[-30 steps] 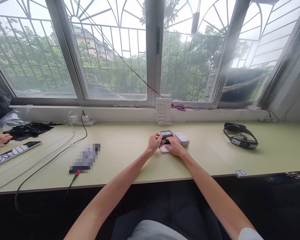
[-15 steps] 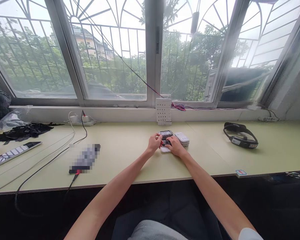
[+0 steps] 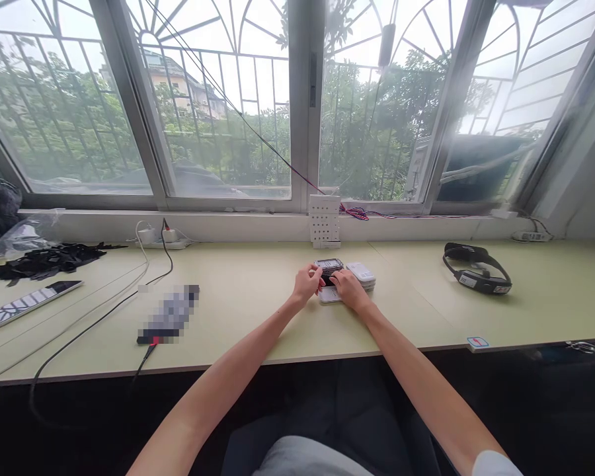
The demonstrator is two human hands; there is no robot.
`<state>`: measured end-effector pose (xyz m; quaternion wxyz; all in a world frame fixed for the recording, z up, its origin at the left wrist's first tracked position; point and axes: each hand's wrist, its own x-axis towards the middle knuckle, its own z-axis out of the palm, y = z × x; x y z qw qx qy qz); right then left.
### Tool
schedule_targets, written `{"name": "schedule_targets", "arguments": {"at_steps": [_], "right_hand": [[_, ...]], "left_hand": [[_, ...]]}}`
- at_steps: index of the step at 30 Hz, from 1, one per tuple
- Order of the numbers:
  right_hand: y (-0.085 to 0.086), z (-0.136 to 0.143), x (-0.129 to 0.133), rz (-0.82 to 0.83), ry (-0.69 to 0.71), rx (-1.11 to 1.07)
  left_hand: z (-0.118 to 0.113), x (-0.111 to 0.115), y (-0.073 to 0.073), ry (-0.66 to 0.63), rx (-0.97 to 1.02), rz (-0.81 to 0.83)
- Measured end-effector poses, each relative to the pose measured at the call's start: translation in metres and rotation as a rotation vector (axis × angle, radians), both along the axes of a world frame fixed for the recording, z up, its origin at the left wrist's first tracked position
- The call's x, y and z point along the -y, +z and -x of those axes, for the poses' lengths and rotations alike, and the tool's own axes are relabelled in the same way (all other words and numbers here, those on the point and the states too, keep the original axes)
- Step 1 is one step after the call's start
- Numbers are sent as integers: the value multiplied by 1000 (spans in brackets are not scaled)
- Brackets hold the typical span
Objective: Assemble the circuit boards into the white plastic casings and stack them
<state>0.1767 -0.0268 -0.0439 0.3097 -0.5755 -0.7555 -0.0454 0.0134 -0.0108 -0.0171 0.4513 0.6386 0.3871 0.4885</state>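
My left hand [image 3: 307, 282] and my right hand [image 3: 349, 288] meet over the table, fingers closed on a small dark flat piece [image 3: 328, 280] between them. Its exact kind is too small to tell. Just beneath, a white flat panel [image 3: 330, 296] lies on the table, partly covered by my fingers. Beyond the dark piece is a stack of dark-faced flat units with pale edges [image 3: 330, 264]. A stack of white rounded-corner panels [image 3: 361, 272] stands close by my right hand.
A white perforated panel [image 3: 324, 221] leans at the window sill. Black head-strap gear [image 3: 477, 270] lies right. To the left are a pixelated device [image 3: 171, 315] with a cable, a phone [image 3: 30, 304], black strips [image 3: 54, 258] and a power strip [image 3: 163, 243]. The table's front edge is near.
The dark piece between my hands has tilted and now shows a plain dark face, without the earlier light marking. More of the white panel below shows. My right fingers have shifted slightly.
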Motion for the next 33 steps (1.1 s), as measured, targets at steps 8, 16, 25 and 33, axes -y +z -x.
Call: {"name": "schedule_targets", "arguments": {"at_steps": [8, 16, 25, 33], "right_hand": [[-1, -2, -3, -56, 40, -83], [6, 1, 5, -186, 135, -144], [6, -1, 6, -254, 141, -199], [11, 2, 13, -232, 204, -184]], "left_hand": [[0, -3, -2, 2, -20, -12], [0, 4, 3, 90, -120, -112], [-2, 5, 4, -8, -82, 16], [3, 5, 9, -73, 27, 333]]}}
